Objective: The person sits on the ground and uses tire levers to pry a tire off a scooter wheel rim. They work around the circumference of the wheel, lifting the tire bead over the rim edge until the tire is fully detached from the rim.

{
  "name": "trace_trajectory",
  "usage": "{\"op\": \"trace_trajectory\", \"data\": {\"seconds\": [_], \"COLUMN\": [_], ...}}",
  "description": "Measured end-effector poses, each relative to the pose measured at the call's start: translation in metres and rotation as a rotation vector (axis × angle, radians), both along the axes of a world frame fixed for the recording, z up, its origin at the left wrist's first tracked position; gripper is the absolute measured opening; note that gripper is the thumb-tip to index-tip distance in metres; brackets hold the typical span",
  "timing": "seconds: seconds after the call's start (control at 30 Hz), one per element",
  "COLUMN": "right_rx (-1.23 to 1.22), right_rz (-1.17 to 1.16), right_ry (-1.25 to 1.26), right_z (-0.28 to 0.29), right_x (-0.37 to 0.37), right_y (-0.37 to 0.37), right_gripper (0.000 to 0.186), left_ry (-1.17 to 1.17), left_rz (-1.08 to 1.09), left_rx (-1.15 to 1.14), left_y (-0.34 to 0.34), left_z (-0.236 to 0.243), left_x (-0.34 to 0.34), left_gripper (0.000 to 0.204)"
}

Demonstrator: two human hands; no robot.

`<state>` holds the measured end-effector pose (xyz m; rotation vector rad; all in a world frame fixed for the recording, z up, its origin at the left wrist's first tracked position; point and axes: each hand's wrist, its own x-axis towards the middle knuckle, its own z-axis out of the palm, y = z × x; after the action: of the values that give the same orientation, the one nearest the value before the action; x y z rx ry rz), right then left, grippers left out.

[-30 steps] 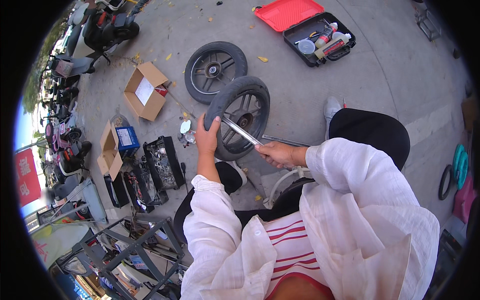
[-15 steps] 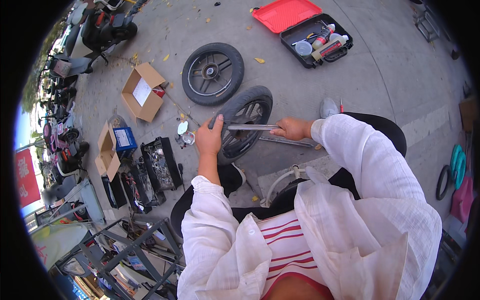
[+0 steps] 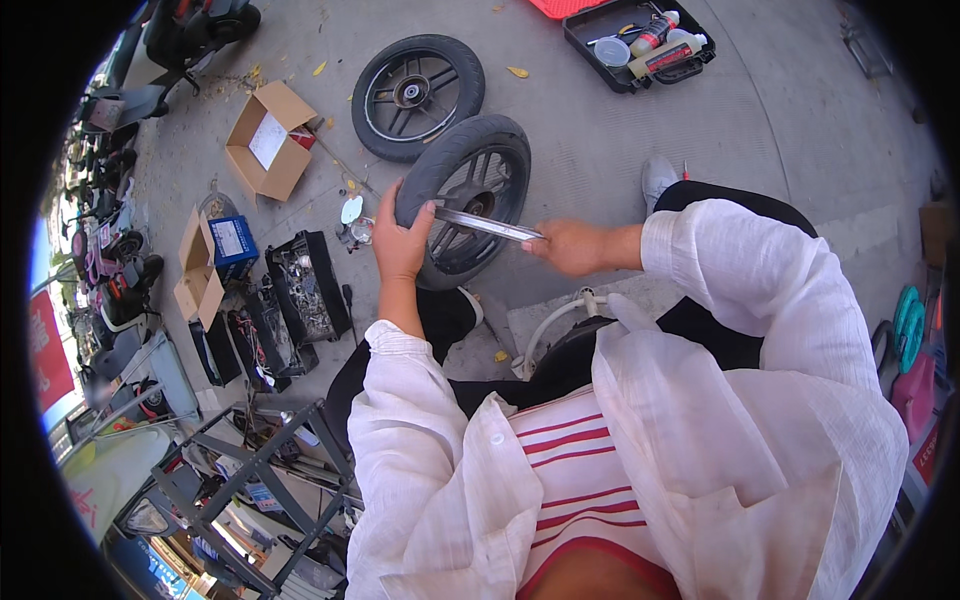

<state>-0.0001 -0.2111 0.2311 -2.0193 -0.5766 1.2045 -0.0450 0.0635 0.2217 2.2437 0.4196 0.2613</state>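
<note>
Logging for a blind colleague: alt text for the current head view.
A person's left hand grips the tire of a tilted spoked wheel while the right hand holds a tire lever across it. Another wheel lies on the pavement beyond, an open toolbox to its right.

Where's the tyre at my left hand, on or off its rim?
On: the tyre encircles the spoked rim; whether fully seated, I can't tell.

Floor (image 3: 620, 150) is leaving room for a hand right of the tilted wheel (image 3: 482, 203), up to the tool case (image 3: 592, 62). Flat wheel (image 3: 411, 92) is blocking the far side. Metal bar (image 3: 490, 225) is crossing the wheel's front, right hand (image 3: 575, 247) gripping its end. Parts bin (image 3: 336, 283) and cardboard box (image 3: 287, 172) are crowding the left. White tube (image 3: 586, 299) is obstructing nearer the body.
</note>
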Motion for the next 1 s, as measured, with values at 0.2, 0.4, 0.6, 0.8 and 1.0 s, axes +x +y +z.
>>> {"op": "trace_trajectory", "data": {"seconds": [0.2, 0.4, 0.6, 0.8, 1.0], "right_rx": [-0.232, -0.573, -0.279, -0.143, -0.137], "right_rz": [0.638, 0.867, 0.665, 0.186, 0.053], "right_ry": [-0.375, -0.675, -0.866, -0.562, -0.261], "right_z": [0.078, 0.193, 0.136, -0.007, -0.164], "right_x": [0.046, 0.067, 0.088, 0.005, -0.071], "right_y": [-0.019, 0.002, -0.022, -0.038, -0.019], "right_gripper": [0.036, 0.035, 0.046, 0.039, 0.027], "left_ry": [0.085, 0.184, 0.127, 0.075, 0.016], "left_rz": [-0.134, -0.076, 0.013, 0.038, 0.054], "left_rx": [0.075, 0.159, 0.086, 0.008, -0.045], "left_y": [-0.042, -0.069, -0.027, 0.004, 0.009], "left_z": [0.013, 0.025, 0.002, -0.011, -0.013], "left_x": [0.019, 0.031, 0.016, 0.007, 0.022], "left_gripper": [0.072, 0.071, 0.066, 0.061, 0.057]}}
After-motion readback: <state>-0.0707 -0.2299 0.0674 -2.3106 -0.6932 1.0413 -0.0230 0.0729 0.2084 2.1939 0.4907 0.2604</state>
